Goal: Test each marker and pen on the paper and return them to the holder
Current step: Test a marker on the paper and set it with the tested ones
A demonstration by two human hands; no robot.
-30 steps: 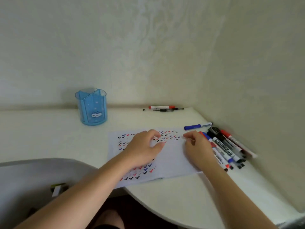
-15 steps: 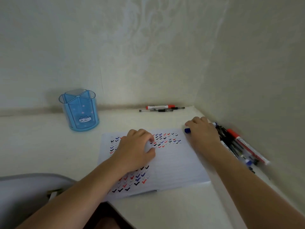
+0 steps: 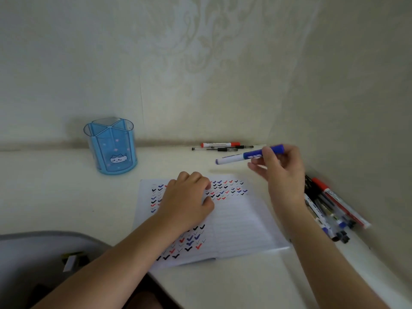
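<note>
My right hand (image 3: 282, 172) pinches a blue marker (image 3: 239, 156) by its capped blue end and holds it level in the air above the far right edge of the paper. My left hand (image 3: 189, 200) rests on the lined paper (image 3: 240, 221) with its fingers curled, pressing it down. The sheet carries rows of red, blue and black tick marks. A blue translucent holder (image 3: 110, 145) with a cat picture stands empty at the back left. A pile of several markers and pens (image 3: 327, 208) lies along the right wall.
A red marker (image 3: 219, 144) and black pens (image 3: 223, 149) lie by the back wall. The white table (image 3: 55, 186) sits in a wall corner and curves inward at the front. A grey chair back (image 3: 40, 253) shows at the lower left.
My right hand moved from the paper's edge to the blue marker near the pile, picked it up and lifted it. My left hand stayed on the paper. The camera tilted.
</note>
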